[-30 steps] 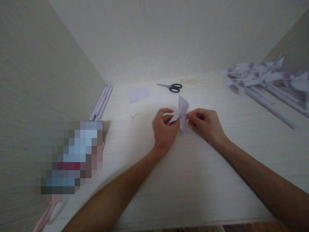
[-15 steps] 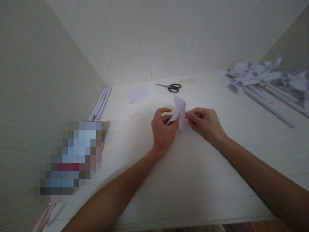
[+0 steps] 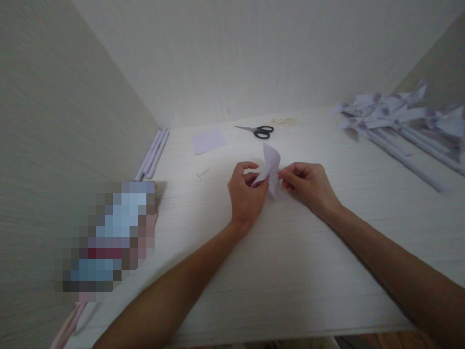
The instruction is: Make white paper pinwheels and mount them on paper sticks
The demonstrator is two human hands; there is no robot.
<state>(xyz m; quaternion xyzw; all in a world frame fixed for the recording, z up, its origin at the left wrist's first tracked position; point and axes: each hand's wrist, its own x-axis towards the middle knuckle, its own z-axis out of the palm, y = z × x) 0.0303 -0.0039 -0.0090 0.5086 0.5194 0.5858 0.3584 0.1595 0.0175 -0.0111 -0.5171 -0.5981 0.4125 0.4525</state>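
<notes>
Just above the middle of the tabletop (image 3: 290,252), a folded piece of pale paper (image 3: 271,165) is pinched at its centre between the left hand (image 3: 247,194) and right hand (image 3: 308,186), each grip closed on it from its own side, its long axis pointing toward the scissors (image 3: 256,130).

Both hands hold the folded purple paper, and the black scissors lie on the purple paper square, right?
No: the head view shows the black-handled scissors on the white table, beside the pale purple paper square. Left hand and right hand do hold the folded purple paper.
</notes>
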